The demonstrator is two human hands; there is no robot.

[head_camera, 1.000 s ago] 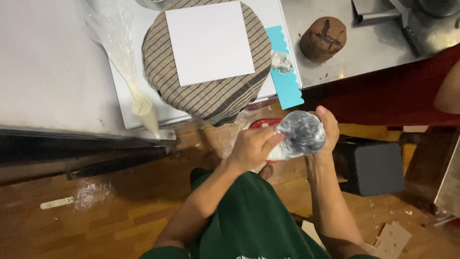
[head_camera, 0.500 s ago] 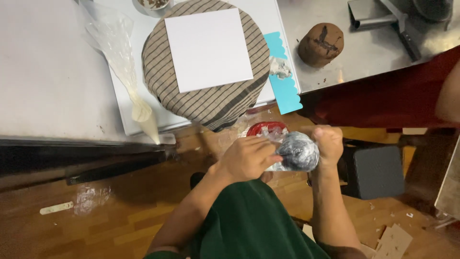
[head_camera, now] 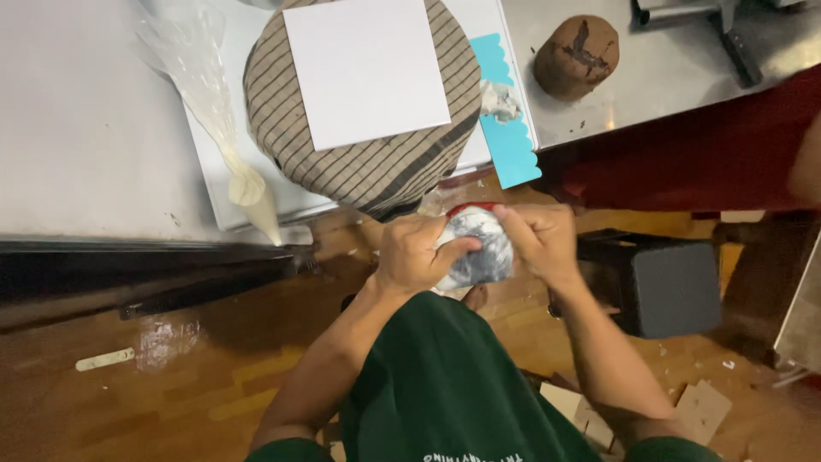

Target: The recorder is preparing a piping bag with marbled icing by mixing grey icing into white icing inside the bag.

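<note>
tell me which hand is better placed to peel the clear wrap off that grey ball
Left, probably. The left hand has its fingers on top of the grey ball, where the wrap is loose, while the right hand grips the ball's far side and steadies it.

Hidden and cut-off parts

The hands cover much of the wrapped grey lump (head_camera: 475,248), leaving its contents unclear; the striped round (head_camera: 359,120) and the piping bag (head_camera: 214,111) run past the top edge.
</note>
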